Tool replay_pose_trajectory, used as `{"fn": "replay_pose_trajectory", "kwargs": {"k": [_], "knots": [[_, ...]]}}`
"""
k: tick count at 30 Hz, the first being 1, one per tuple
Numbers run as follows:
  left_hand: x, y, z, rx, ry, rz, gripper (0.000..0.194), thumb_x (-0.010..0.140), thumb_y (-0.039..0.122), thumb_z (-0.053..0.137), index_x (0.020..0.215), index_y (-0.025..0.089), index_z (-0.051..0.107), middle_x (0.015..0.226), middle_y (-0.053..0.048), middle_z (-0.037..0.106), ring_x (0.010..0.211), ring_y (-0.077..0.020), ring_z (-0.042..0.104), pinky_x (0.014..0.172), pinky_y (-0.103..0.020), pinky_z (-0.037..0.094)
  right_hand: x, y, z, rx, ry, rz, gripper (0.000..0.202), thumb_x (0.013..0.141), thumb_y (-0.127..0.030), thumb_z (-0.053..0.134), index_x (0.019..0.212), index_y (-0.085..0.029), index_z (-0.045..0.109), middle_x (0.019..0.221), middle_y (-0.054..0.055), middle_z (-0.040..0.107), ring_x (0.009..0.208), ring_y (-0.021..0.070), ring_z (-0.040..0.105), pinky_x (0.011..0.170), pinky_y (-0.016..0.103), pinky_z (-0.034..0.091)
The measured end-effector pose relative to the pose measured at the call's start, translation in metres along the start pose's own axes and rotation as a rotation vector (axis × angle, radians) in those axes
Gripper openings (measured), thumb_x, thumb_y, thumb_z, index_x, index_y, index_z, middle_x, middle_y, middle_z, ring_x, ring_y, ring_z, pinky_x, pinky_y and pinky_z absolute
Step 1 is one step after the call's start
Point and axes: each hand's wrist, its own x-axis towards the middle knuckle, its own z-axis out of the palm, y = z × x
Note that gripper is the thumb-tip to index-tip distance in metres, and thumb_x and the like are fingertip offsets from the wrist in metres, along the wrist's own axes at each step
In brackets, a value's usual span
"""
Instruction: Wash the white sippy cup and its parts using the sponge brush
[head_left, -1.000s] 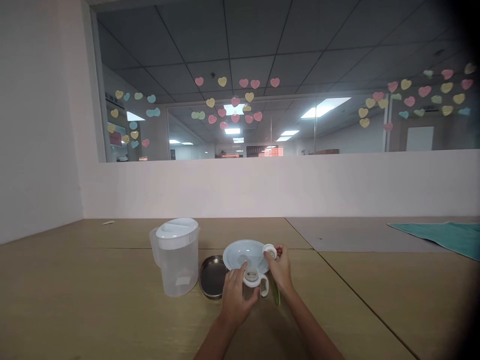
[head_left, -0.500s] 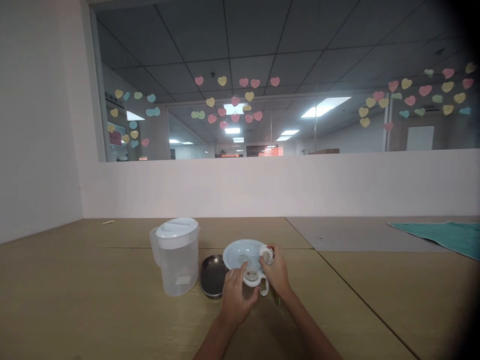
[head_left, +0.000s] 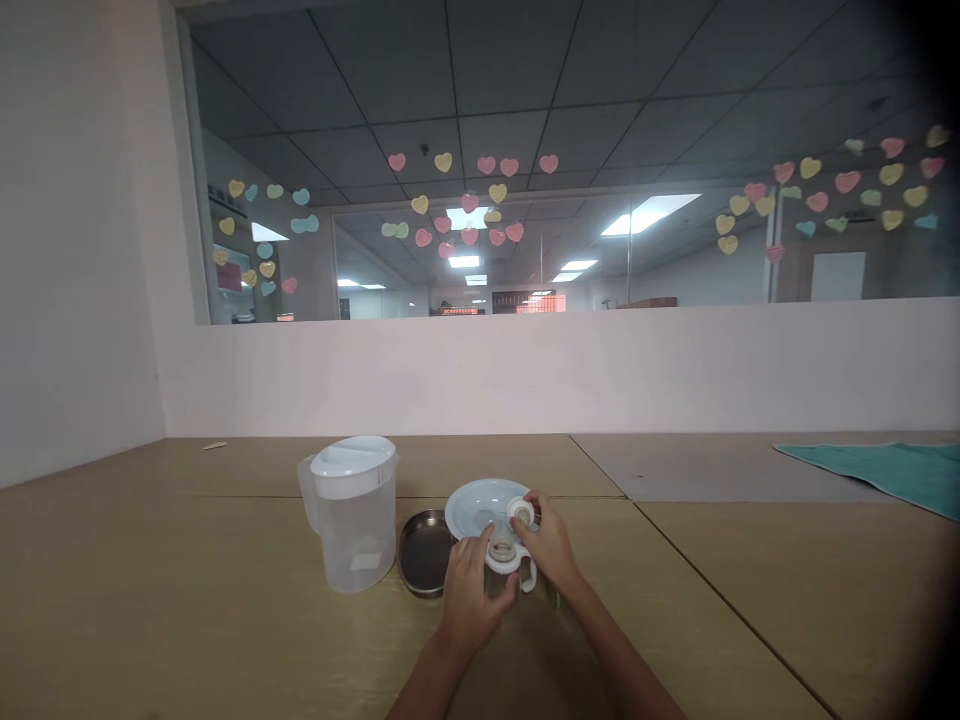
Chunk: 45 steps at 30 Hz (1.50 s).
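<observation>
My left hand [head_left: 471, 592] is wrapped round the side of a small clear jar [head_left: 504, 560] with a white collar and a white handle on its right. The jar's round mouth is uncovered and faces up. Just above and right of that mouth, my right hand [head_left: 550, 542] pinches a round white lid [head_left: 520, 512], tilted so its inner side shows. A light blue bowl [head_left: 480, 497] is behind both hands, partly covered by them. What lies inside it is hard to make out.
Left of the hands stand a round dark metal tin [head_left: 426, 555] and a translucent lidded pitcher [head_left: 358, 530]. A teal cloth [head_left: 885, 470] lies at the far right of the wooden table [head_left: 225, 600]. Behind is a wall with a window [head_left: 480, 120] carrying heart-shaped notes.
My right hand has shifted slightly left with the white lid, bringing it nearer the jar's mouth. My left hand and the jar stay about where they were.
</observation>
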Motion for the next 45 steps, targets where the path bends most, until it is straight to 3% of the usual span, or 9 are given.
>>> {"fn": "replay_pose_trajectory", "kwargs": {"k": [7,24,40,45], "knots": [[0.0000,-0.0002,-0.0004,-0.022,-0.023,-0.018,0.055,0.079,0.040,0.055,0.128,0.017,0.045,0.111,-0.011,0.061,0.102,-0.0260,0.056,0.090,-0.044,0.045,0.0013,0.0050,0.0018,0.117,-0.055,0.033,0.023,0.063,-0.033,0.063,0.081,-0.021,0.055,0.078,0.001,0.065,0.078,0.0209,0.062,0.075,0.034,0.047],[0.0002,0.0001,-0.0004,0.015,0.005,0.010,0.054,0.078,0.039,0.056,0.127,0.016,0.046,0.112,-0.011,0.061,0.102,-0.0253,0.057,0.089,-0.043,0.046,0.0009,0.0051,0.0021,0.098,-0.150,0.059,0.030,0.068,-0.043,0.061,0.085,-0.020,0.054,0.078,0.003,0.068,0.078,0.0217,0.063,0.072,0.031,0.045],[-0.0003,-0.0016,0.0009,0.011,0.002,0.012,0.054,0.079,0.039,0.056,0.126,0.017,0.046,0.111,-0.012,0.061,0.101,-0.0262,0.057,0.089,-0.044,0.046,0.0006,0.0023,0.0012,0.023,-0.100,-0.003,0.027,0.068,-0.040,0.062,0.086,-0.020,0.056,0.082,0.004,0.068,0.082,0.0214,0.063,0.075,0.032,0.046],[0.0000,-0.0004,0.0003,0.023,0.024,0.026,0.055,0.079,0.040,0.055,0.128,0.016,0.045,0.110,-0.012,0.062,0.101,-0.0258,0.057,0.088,-0.044,0.046,0.0011,0.0021,0.0009,0.027,-0.023,-0.080,0.039,0.068,-0.035,0.063,0.103,-0.019,0.055,0.098,0.007,0.066,0.089,0.0209,0.062,0.080,0.034,0.048]]}}
